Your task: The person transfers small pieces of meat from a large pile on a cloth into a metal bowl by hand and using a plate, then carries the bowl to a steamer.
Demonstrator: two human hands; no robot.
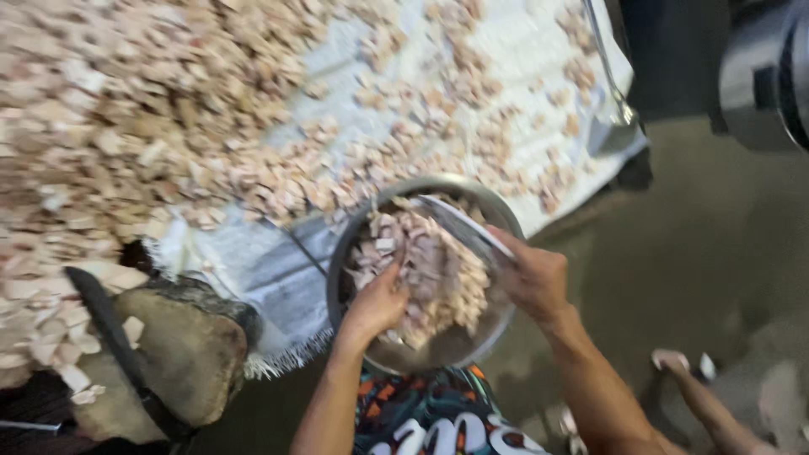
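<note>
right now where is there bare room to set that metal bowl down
Bare sheet shows just left of the bowl, between it and the wooden block. The concrete floor to the right is open too. The sheet's upper left is crowded with cut pieces. Both the left hand and right hand are at the bowl.
</note>
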